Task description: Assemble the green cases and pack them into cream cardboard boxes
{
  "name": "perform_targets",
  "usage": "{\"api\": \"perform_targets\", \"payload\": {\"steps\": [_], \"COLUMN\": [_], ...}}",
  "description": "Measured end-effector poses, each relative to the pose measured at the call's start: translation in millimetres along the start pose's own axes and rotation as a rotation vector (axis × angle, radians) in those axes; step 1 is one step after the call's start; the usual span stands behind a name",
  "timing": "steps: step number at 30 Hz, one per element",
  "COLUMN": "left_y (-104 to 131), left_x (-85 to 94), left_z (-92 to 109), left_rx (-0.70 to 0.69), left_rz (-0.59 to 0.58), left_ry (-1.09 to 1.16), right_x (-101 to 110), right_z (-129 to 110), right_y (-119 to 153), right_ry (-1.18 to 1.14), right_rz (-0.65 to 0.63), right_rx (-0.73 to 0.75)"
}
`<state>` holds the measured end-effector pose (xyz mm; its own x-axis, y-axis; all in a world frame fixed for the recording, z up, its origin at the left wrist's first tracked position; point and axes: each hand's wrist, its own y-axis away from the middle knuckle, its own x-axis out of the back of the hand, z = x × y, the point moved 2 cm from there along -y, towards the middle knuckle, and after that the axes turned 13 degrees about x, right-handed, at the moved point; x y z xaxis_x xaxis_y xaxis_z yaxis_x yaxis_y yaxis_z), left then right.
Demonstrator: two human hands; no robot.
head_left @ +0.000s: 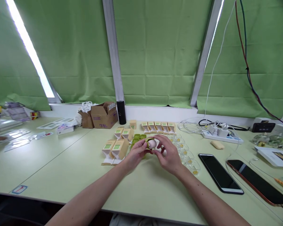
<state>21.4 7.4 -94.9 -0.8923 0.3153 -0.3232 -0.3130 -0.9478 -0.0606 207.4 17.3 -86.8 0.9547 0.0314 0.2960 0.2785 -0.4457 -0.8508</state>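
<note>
Near the middle of the table, my left hand (137, 153) grips a small green holder with a pale round piece (152, 143) in it. My right hand (168, 153) is curled at the right side of the same holder, its fingertips touching the rim. Behind my left hand are several green pieces (138, 137). Tan boxes with green labels (119, 148) stand to the left, their flaps open. A row of open tan boxes (158, 127) lies at the back. Clear plastic pieces with yellow centres (190, 161) are lined up to the right of my right hand.
Two phones (220, 172) (259, 182) lie at the right, with a cable across the table. A power strip (223, 136) and tangled wires sit behind them. A cardboard box (104, 116) and a black cylinder (121, 112) stand at the back left.
</note>
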Motion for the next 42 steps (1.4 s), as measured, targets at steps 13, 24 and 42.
{"api": "perform_targets", "payload": {"steps": [13,24,42], "left_y": [4,4,0], "left_x": [-7.1,-8.1,-14.2], "left_z": [2,-5,-15], "left_rx": [-0.039,-0.114,-0.292], "left_rz": [0.056,0.007,0.249], "left_ry": [-0.218,-0.277,-0.315], "right_x": [-8,-11,-18], "right_z": [7,9,7], "right_y": [6,8,8], "right_ry": [0.500,0.524,0.599], "right_rz": [-0.048,-0.111,-0.168], "right_rx": [0.406,0.473,0.504]}}
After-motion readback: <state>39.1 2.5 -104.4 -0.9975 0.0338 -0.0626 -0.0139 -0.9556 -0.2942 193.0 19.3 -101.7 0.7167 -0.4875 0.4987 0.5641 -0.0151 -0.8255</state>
